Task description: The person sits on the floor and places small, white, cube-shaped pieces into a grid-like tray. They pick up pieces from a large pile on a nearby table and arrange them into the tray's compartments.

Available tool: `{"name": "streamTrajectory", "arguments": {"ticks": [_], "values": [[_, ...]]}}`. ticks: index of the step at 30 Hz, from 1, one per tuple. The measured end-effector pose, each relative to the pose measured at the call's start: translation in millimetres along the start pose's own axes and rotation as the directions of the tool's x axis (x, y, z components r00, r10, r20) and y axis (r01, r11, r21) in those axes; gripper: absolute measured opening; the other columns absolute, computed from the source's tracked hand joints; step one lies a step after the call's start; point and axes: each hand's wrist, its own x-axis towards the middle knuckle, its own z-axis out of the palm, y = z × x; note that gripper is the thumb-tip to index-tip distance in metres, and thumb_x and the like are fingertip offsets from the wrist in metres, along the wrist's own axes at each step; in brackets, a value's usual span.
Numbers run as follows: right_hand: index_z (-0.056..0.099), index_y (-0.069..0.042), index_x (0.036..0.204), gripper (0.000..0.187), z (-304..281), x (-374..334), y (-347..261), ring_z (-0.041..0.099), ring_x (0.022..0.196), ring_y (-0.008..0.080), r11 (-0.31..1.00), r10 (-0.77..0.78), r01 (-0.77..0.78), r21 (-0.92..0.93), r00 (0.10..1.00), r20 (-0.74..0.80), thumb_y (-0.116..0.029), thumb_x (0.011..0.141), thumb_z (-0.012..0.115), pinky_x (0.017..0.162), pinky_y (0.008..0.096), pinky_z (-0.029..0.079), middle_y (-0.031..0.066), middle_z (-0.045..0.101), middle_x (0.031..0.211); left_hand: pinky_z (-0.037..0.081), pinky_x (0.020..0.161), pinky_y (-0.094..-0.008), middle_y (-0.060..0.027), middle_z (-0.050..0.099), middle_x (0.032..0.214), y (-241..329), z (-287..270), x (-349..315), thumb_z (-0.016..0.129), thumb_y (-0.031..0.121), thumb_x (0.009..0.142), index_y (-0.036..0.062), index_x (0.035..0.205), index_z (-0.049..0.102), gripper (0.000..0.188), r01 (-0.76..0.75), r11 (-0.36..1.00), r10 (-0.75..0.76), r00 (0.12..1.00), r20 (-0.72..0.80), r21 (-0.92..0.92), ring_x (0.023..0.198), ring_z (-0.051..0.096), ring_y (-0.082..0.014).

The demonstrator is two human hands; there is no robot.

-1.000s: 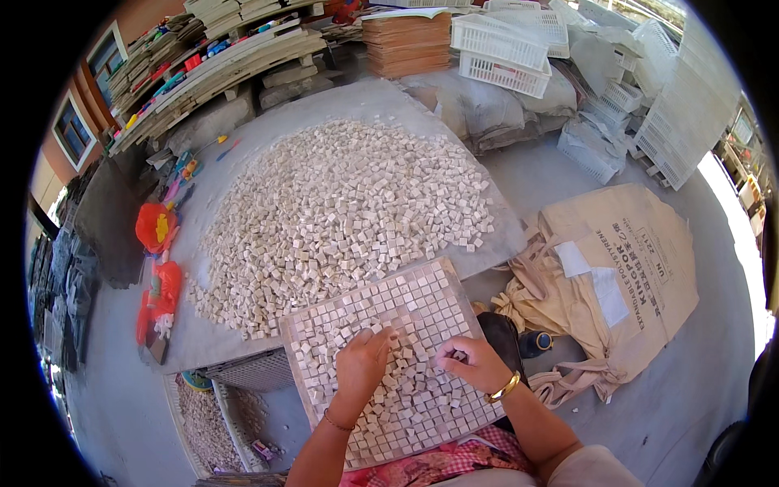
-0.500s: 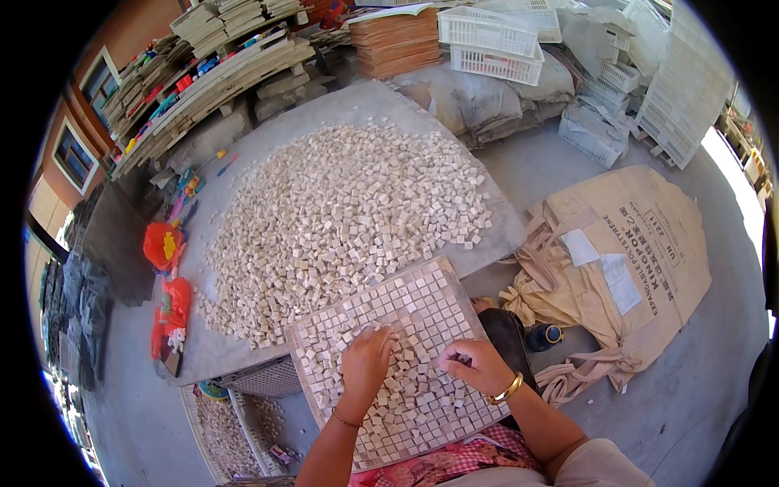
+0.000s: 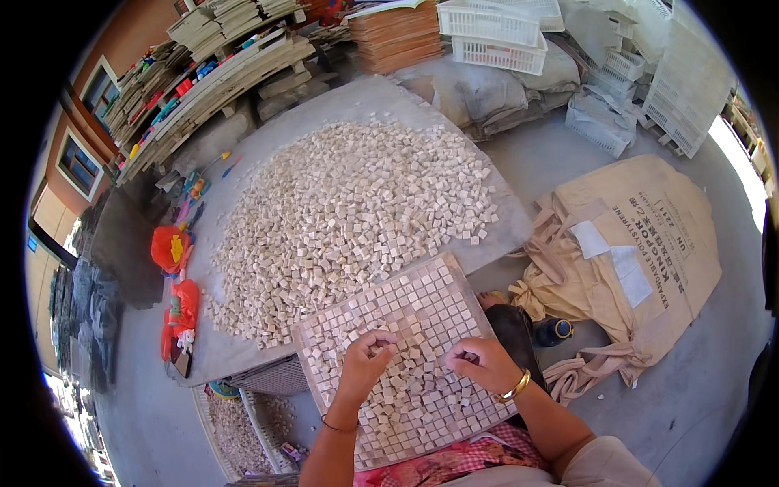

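A square tray [image 3: 469,294] of small pale stone cubes lies tilted in front of me, its near edge by my lap. Many cubes sit in rows with thin gaps, while loose cubes [image 3: 412,381] lie jumbled across its middle. Above the left-centre part, my left hand [image 3: 365,367] has thumb and fingertips pinched together; what they hold, if anything, cannot be made out. My right hand [image 3: 487,365], a gold bangle at its wrist, hovers over the right part with fingers curled together. Its grip is likewise too hidden to read.
A large heap of stone cubes [image 3: 349,219] covers much of the grey table [image 3: 507,219] beyond the tray. Red plastic bags [image 3: 185,308] lie at its left edge. A beige woven sack [image 3: 625,252] and a dark bottle [image 3: 554,331] are at right. White crates [image 3: 495,40] stand behind.
My left hand has lifted slightly from the cubes, and its fingers have curled into a pinch. The right hand stays over nearly the same spot. The whole view has shifted a little.
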Motion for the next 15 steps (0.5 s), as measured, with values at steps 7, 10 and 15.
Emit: {"name": "streamTrajectory", "arguments": {"ticks": [7, 10, 15], "values": [[0.063, -0.003, 0.086, 0.014, 2.8, 2.0, -11.2, 0.060, 0.061, 0.0172, 0.984, 0.032, -0.037, -0.177, 0.999, -0.030, -0.015, 0.079, 0.063, 0.058, 0.0283, 0.047, 0.0085, 0.062, 0.073, 0.047, 0.063, -0.0346, -0.0130, 0.061, 0.079, -23.7, 24.4, -9.1, 0.068, 0.013, 0.076, 0.0057, 0.090, 0.065, 0.016, -0.327, 0.679, 0.448, 0.894, -0.019, 0.658, 0.071, 0.060, -0.0293], [0.063, -0.005, 0.086, 0.014, 11.0, 10.3, -14.3, 0.060, 0.064, 0.0229, 0.913, -0.042, 0.026, -0.407, 0.999, -0.030, -0.016, 0.078, 0.063, 0.059, 0.0331, 0.047, 0.0104, 0.061, 0.077, 0.047, 0.062, -0.0329, -0.0113, 0.061, 0.077, -26.6, 25.4, -8.7, 0.066, 0.010, 0.076, 0.0032, 0.085, 0.065, 0.011, -0.344, 0.725, 0.478, 0.875, -0.077, 0.597, 0.069, 0.060, -0.0268], [0.062, -0.006, 0.088, 0.014, 26.1, 32.7, -6.4, 0.059, 0.073, 0.0292, 0.796, -0.139, 0.130, -0.591, 0.990, 0.029, -0.017, 0.078, 0.062, 0.063, 0.0379, 0.047, 0.0117, 0.060, 0.080, 0.043, 0.056, -0.0239, -0.0037, 0.058, 0.079, -21.1, 8.3, -14.2, 0.055, 0.011, 0.083, 0.0022, 0.083, 0.060, 0.010, -0.100, 0.956, 0.063, 0.988, -0.138, -0.275, 0.067, 0.053, -0.0139]]}}
